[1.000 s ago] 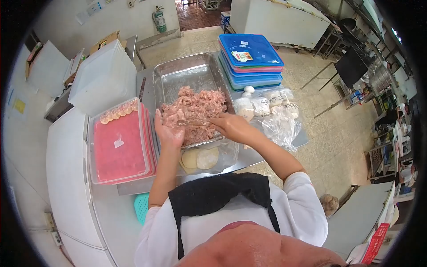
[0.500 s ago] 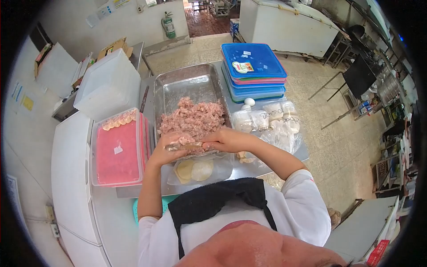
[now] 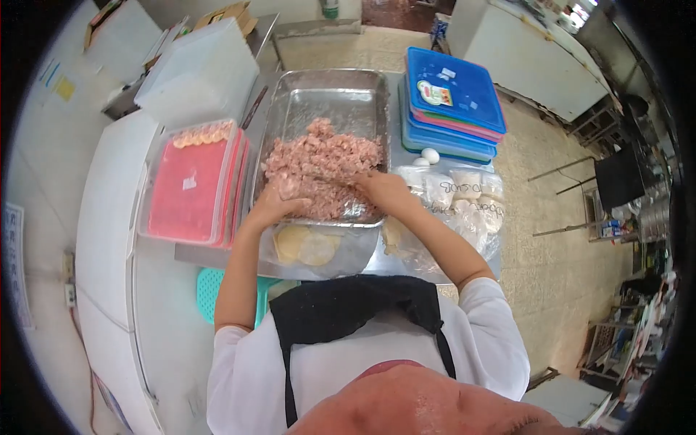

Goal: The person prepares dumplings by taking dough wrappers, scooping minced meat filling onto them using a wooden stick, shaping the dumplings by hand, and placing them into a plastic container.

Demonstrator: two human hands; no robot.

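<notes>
Raw ground meat fills the near part of a metal tray. My left hand lies at the meat's near-left edge, its thumb apart and its palm out of sight. My right hand is closed on the end of a thin flat utensil, whose other end reaches into the meat. Just below the tray, pale round dough discs lie on clear plastic.
A pink-lined container stands left, with filled pieces along its far edge. Blue-lidded containers are stacked back right. Two eggs and bagged dough lie right. A clear bin is back left.
The view has shifted, so the table sits higher in the picture. My left hand, earlier raised palm-up with meat by the utensil, is now down at the meat. The utensil has moved into the meat.
</notes>
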